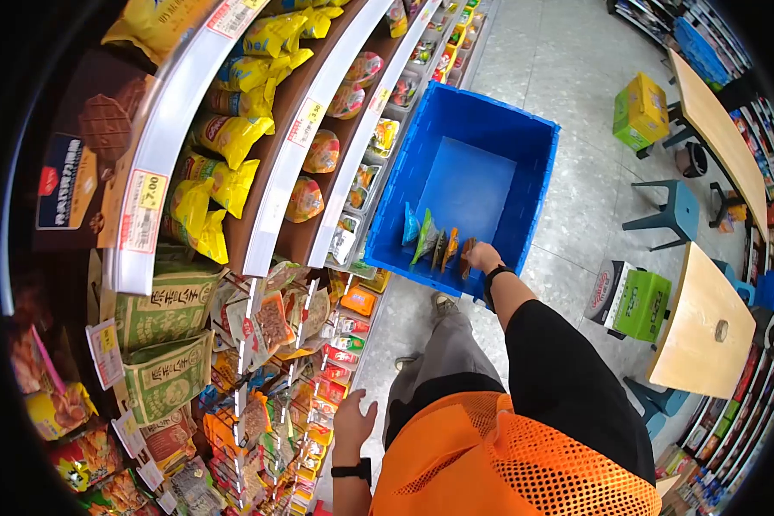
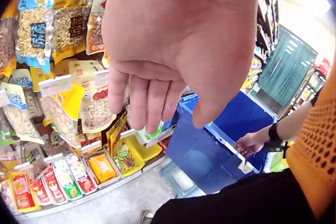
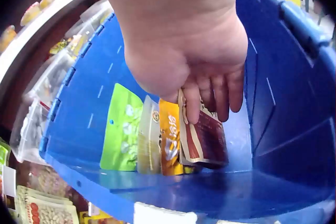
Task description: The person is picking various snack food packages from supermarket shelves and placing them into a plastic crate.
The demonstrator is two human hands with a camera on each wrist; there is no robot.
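My right hand (image 1: 485, 257) reaches down into a large blue crate (image 1: 473, 181). It holds the top of a dark red and cream snack bag (image 3: 203, 137), fingers over the bag's face and the thumb hidden. That bag stands last in a row against the crate's near wall. Beside it, in the right wrist view, are an orange bag (image 3: 170, 137), a pale see-through bag (image 3: 149, 140) and a green bag (image 3: 119, 134). A blue bag (image 1: 410, 226) ends the row in the head view. My left hand (image 1: 353, 425) hangs in the air by the shelves, fingers extended, holding nothing.
Store shelves on the left hold yellow chip bags (image 1: 226, 138), cup snacks (image 1: 322, 152) and green packets (image 1: 168, 378). Nut bags (image 2: 68, 24) hang near my left hand. To the right stand wooden tables (image 1: 701, 335), a blue-green stool (image 1: 678, 209) and a green box (image 1: 642, 305).
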